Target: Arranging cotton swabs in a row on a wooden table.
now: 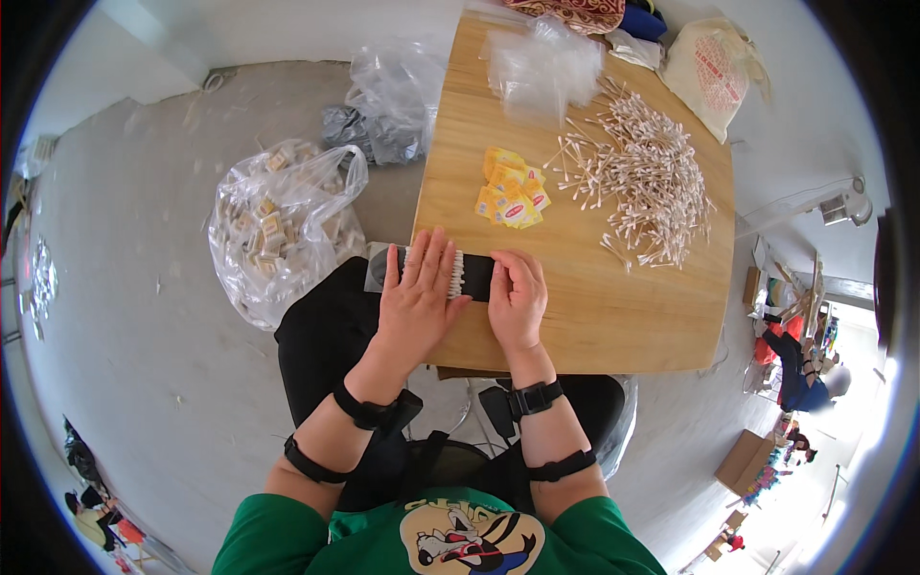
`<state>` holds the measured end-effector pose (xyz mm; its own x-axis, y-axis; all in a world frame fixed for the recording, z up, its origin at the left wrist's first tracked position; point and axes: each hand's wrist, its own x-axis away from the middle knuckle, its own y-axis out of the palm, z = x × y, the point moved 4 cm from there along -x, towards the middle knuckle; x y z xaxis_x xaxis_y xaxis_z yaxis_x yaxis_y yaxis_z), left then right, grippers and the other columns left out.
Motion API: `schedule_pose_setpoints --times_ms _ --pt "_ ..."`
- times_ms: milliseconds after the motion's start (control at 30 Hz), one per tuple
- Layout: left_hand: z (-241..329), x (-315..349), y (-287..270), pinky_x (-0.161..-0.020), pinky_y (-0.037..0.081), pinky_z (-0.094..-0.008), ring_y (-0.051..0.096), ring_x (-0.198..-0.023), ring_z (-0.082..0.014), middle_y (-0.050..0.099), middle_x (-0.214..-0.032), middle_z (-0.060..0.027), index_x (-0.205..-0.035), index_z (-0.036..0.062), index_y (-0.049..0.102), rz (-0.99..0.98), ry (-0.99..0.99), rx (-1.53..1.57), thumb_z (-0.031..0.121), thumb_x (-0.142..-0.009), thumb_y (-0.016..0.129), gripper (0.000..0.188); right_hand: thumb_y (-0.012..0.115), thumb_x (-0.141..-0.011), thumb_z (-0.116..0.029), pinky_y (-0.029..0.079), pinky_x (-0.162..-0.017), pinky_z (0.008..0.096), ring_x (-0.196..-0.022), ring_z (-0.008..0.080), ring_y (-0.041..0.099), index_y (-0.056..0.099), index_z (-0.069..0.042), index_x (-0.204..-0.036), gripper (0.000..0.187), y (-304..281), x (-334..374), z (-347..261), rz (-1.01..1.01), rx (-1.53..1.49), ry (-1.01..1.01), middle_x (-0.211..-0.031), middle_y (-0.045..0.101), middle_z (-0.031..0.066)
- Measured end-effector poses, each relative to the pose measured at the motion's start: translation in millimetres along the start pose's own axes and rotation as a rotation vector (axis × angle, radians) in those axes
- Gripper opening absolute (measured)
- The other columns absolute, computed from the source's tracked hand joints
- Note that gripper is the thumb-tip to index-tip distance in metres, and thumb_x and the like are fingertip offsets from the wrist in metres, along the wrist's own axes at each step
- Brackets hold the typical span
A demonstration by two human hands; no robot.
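Note:
My left hand (418, 305) lies flat, fingers stretched out, over a row of cotton swabs (457, 276) on a flat black holder (476, 278). This holder lies across the table's near left corner, its left end reaching past the edge. My right hand (517, 299) is curled at the holder's right end, with thumb and fingers closed on it; the fingertips are partly hidden. Farther right on the wooden table (594, 316) spreads a big loose heap of cotton swabs (644, 182). Several yellow printed cards (513, 196) overlap beyond my hands.
Clear plastic bags (544, 69) lie at the table's far end, near a cream cloth bag (711, 75). On the floor at left stands a clear sack (278, 235) full of small packs, with grey plastic bags (374, 134) behind it. Another person (803, 374) sits far right.

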<state>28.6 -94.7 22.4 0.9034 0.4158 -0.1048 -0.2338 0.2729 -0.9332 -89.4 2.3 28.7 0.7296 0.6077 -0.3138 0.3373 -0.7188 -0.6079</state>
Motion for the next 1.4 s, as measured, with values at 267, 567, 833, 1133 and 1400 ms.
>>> schedule_pose_setpoints --times_ms 267,567,833,1133,1400 --pt "-1.1 2.0 5.1 -0.118 0.019 -0.0541 0.028 -0.147 -0.0281 0.034 -0.156 -0.0138 -0.147 0.0026 0.040 0.012 -0.006 -0.010 0.039 -0.083 0.067 0.078 0.060 -0.081 0.003 0.050 -0.086 0.0393 -0.103 0.0323 0.059 0.068 -0.004 -0.106 0.027 3.1 -4.0 -7.4 -0.075 0.082 -0.132 -0.111 0.064 0.0128" --pt "-5.8 0.9 6.6 -0.118 0.020 -0.0536 0.029 -0.147 -0.0249 0.035 -0.156 -0.0098 -0.148 0.0070 0.041 -0.002 0.021 -0.065 0.033 -0.085 0.066 0.073 0.058 -0.078 -0.005 0.039 -0.102 0.0451 -0.135 0.0287 0.043 0.066 -0.010 -0.121 0.043 12.6 -1.0 -14.7 -0.294 0.279 -0.211 -0.136 0.054 0.0066" --pt "-2.4 1.7 9.8 -0.118 0.017 -0.0555 0.027 -0.147 -0.0286 0.032 -0.157 -0.0123 -0.148 0.0050 0.038 0.043 -0.031 -0.041 0.024 -0.088 0.063 0.068 0.057 -0.076 -0.002 0.039 -0.102 0.0449 -0.133 0.0277 0.046 0.068 -0.010 -0.116 0.042 10.9 -1.0 -13.3 -0.289 0.229 -0.202 -0.131 0.058 0.0055" --pt "-15.9 -3.3 -3.0 -0.118 0.017 -0.0537 0.029 -0.147 -0.0309 0.034 -0.157 -0.0131 -0.150 0.0054 0.036 -0.031 -0.087 0.093 0.023 -0.095 0.056 0.061 0.062 -0.080 -0.004 0.041 -0.099 0.0426 -0.126 0.0270 0.052 0.069 -0.010 -0.109 0.031 8.5 -3.3 -17.1 -0.222 0.146 -0.135 -0.124 0.063 0.0053" --pt "-14.3 -5.2 0.9 -0.118 0.021 -0.0512 0.028 -0.147 -0.0308 0.033 -0.157 -0.0139 -0.148 0.0034 0.038 0.049 -0.087 0.026 0.026 -0.096 0.054 0.059 0.071 -0.081 -0.012 0.043 -0.094 0.0409 -0.121 0.0256 0.056 0.072 -0.012 -0.097 0.016 12.1 -4.5 -11.3 -0.175 0.148 -0.126 -0.118 0.066 0.0020"
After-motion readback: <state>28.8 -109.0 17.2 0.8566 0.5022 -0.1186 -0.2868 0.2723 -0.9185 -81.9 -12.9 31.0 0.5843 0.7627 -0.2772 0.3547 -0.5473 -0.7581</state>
